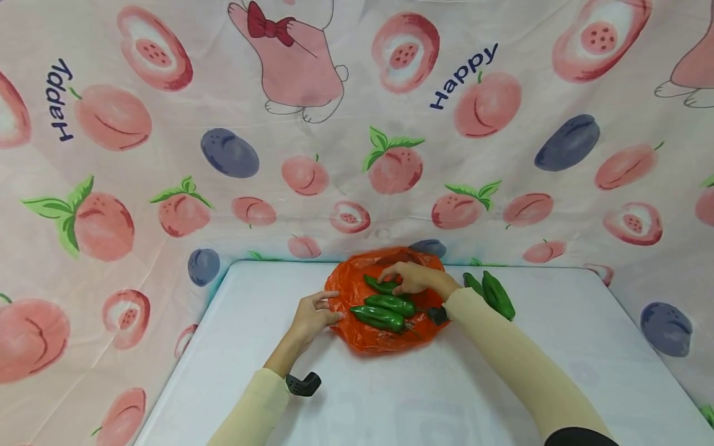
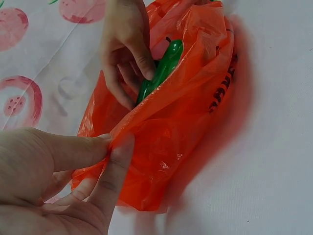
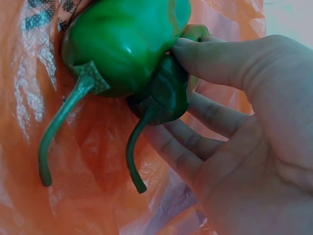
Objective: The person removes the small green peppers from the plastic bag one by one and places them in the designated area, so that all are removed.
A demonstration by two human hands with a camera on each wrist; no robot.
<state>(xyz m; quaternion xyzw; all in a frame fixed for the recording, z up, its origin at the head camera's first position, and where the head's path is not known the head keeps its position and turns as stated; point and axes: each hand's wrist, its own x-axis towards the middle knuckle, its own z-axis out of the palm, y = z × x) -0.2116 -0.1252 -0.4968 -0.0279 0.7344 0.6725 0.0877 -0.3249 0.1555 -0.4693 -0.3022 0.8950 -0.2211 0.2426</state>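
An orange plastic bag (image 1: 368, 347) lies spread on the table, with a few long green peppers (image 1: 377, 317) in its mouth. My left hand (image 1: 312, 317) pinches the bag's left edge between thumb and fingers, as the left wrist view shows up close. Reaching in from the right, my right hand (image 1: 411, 279) grips the rearmost green pepper (image 1: 381, 285). In the right wrist view, its thumb and fingers lie on either side of a dark green pepper (image 3: 164, 93), beside a larger, glossy pepper (image 3: 122, 49). Both stems point away from the fingers, over the orange plastic.
Two more green peppers (image 1: 498, 296) lie on the white table (image 1: 558, 347) to the right of the bag, close beside my right forearm. A fruit-printed cloth (image 1: 334, 142) hangs behind the table's back edge, where the bag's far side reaches.
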